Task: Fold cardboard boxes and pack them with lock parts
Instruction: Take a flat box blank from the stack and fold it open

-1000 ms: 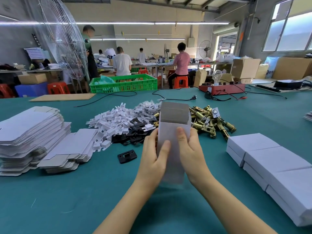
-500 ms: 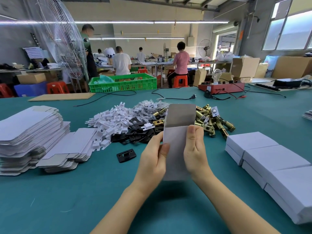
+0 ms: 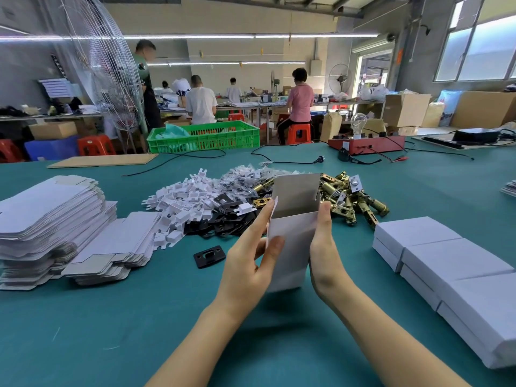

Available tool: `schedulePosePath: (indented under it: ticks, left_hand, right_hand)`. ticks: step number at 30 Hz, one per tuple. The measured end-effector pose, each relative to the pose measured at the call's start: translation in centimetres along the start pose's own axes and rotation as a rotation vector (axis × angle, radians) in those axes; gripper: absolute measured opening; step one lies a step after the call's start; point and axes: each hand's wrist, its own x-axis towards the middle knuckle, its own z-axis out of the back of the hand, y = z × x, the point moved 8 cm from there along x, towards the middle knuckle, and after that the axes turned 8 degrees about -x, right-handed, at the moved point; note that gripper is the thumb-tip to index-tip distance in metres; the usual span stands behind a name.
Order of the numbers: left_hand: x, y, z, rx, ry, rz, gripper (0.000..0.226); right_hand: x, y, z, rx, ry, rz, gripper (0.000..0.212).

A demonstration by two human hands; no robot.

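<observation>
Head view: both forearms reach over the green desk (image 3: 117, 325) and hold a white cardboard box (image 3: 290, 247) upright between them, above the desk near its middle. The left hand (image 3: 248, 263) grips the box's left side, thumb across the front face and forefinger stretched up along the left edge to the open top. The right hand (image 3: 324, 252) presses against the right side with its fingers wrapped behind the box. The top of the box is open, its rear flap (image 3: 297, 188) standing up.

To the right lie finished white boxes (image 3: 452, 263) in a row. To the left sit stacks of flat box blanks (image 3: 47, 219). A single black plate (image 3: 209, 256) lies just left of the left hand. Behind the box are heaps of white plastic pieces (image 3: 184, 196), black plates (image 3: 223, 219) and brass latches (image 3: 351, 196). Farther back stand a green crate (image 3: 203, 136) and a red board with a light bulb (image 3: 365, 142).
</observation>
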Motion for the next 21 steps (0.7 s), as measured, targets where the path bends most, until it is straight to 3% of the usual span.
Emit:
schedulePosePath:
  ticks: [4,9,11,16,21]
  left_hand:
    - [0.2,-0.8,0.5,0.08,-0.02,-0.059,0.049]
    - [0.5,-0.8,1.2,0.073,-0.079,0.026,0.03]
    - [0.6,-0.9,1.4,-0.032,-0.124,0.075,0.023]
    - [0.9,-0.3,1.2,-0.405,-0.406,0.401,0.019]
    - [0.6,-0.3,0.9,-0.495,-0.464,0.465,0.009]
  right_hand:
    - [-0.3,0.5,-0.6,0.06,0.056,-0.048,0.064]
    - [-0.2,0.1,-0.8,0.072,0.041,-0.092,0.063]
    - [-0.2,0.0,-0.7,0.086,0.036,-0.121,0.065]
    - [-0.1,0.5,-1.2,0.099,0.061,-0.102,0.06]
    - [-0.3,1.1,-1.1,0.118,0.038,-0.093,0.065]
